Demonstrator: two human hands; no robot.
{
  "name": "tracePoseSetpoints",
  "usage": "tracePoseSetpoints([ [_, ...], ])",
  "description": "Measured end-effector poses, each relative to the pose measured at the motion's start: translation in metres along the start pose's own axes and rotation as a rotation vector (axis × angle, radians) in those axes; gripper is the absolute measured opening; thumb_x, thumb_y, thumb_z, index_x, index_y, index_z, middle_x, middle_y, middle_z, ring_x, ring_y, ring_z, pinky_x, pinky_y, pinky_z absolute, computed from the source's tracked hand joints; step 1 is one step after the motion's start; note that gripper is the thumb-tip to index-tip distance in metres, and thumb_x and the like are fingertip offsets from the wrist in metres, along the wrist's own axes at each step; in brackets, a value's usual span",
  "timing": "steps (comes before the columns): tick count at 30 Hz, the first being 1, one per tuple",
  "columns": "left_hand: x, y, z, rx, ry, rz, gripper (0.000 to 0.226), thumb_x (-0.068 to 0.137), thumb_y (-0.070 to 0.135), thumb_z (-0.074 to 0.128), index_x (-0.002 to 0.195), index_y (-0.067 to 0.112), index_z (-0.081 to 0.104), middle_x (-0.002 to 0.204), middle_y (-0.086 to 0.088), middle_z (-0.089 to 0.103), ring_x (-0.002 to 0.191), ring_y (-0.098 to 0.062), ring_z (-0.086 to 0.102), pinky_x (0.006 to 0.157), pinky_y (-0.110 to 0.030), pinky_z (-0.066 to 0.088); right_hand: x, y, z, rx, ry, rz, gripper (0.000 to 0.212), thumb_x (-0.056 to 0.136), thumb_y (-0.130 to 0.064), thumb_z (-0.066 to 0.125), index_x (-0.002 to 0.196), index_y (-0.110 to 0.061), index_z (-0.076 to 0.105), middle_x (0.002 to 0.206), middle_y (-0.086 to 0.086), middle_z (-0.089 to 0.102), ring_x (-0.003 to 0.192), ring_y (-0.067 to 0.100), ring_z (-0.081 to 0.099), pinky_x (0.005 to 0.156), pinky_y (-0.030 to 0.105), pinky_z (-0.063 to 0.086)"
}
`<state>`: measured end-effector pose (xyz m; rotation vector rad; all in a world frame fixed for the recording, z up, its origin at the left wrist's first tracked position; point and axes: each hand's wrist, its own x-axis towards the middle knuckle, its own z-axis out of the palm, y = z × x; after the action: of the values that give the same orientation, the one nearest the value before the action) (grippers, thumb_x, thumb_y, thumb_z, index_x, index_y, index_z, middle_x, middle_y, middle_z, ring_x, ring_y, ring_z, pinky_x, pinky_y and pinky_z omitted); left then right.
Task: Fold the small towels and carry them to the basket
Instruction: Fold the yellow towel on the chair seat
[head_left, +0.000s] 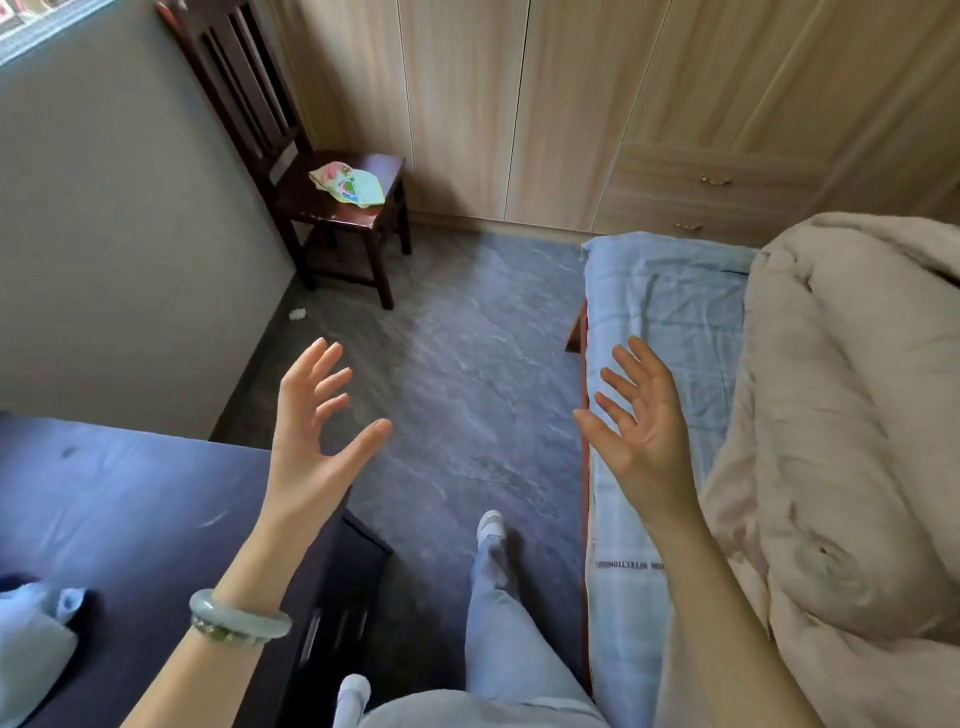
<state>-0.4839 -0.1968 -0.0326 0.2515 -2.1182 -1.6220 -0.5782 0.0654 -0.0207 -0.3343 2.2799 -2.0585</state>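
Grey floor runs to the chair (387, 169), where a towel (347, 184) lies crumpled on the seat. Left hand (311, 441) and right hand (644, 436) are spread wide, holding nothing. Better to walk close first, then pinch two corners.

Both hands raised, left hand (311, 436), right hand (641, 421), fingers spread, small towels (348, 184) on chair (371, 213)

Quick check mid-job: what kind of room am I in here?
Most likely a bedroom: a bed with a bunched beige quilt on the right, and wooden wardrobe doors ahead.
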Motion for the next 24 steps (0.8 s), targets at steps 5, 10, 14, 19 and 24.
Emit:
tracePoseSetpoints([
  [5,0.094,-0.011,0.03,0.031,0.082,-0.023,0.082,0.069,0.039,0.072,0.139,0.034,0.031,0.148,0.002,0.04,0.13,-0.015,0.047,0.107,-0.044,0.041,0.121,0.009,0.004,0.015,-0.082,-0.006,0.075,0.079,0.001,0.07,0.139,-0.024,0.033,0.138,-0.009,0.044,0.116,-0.013,0.048,0.094,0.01,0.043],
  [10,0.176,-0.018,0.056,0.043,0.156,-0.042,0.085,0.069,0.04,0.072,0.142,0.029,0.031,0.148,0.002,0.039,0.13,-0.015,0.047,0.107,-0.043,0.041,0.228,0.013,0.004,0.013,-0.135,-0.011,0.075,0.079,0.004,0.069,0.139,-0.022,0.034,0.137,-0.006,0.045,0.117,-0.007,0.05,0.097,0.017,0.045],
  [14,0.229,-0.029,0.072,0.053,0.188,-0.065,0.088,0.069,0.04,0.072,0.144,0.022,0.03,0.147,0.003,0.041,0.13,-0.013,0.047,0.107,-0.042,0.041,0.287,0.022,0.011,0.028,-0.179,-0.003,0.075,0.079,-0.001,0.071,0.14,-0.024,0.034,0.138,-0.008,0.044,0.124,0.003,0.048,0.102,0.026,0.044],
  [19,0.306,-0.052,0.085,0.054,0.201,-0.065,0.083,0.069,0.037,0.073,0.141,0.03,0.032,0.146,0.002,0.042,0.13,-0.013,0.047,0.107,-0.043,0.041,0.367,0.036,0.028,0.044,-0.184,0.014,0.076,0.072,-0.012,0.072,0.136,-0.031,0.035,0.137,-0.007,0.045,0.126,0.012,0.049,0.103,0.034,0.044],
  [24,0.401,-0.085,0.1,0.032,0.234,-0.074,0.086,0.069,0.037,0.073,0.143,0.023,0.031,0.147,0.0,0.041,0.129,-0.014,0.048,0.108,-0.044,0.04,0.465,0.05,0.05,0.049,-0.177,0.008,0.075,0.069,-0.016,0.071,0.133,-0.034,0.035,0.136,-0.005,0.047,0.125,0.013,0.05,0.103,0.033,0.044],
])
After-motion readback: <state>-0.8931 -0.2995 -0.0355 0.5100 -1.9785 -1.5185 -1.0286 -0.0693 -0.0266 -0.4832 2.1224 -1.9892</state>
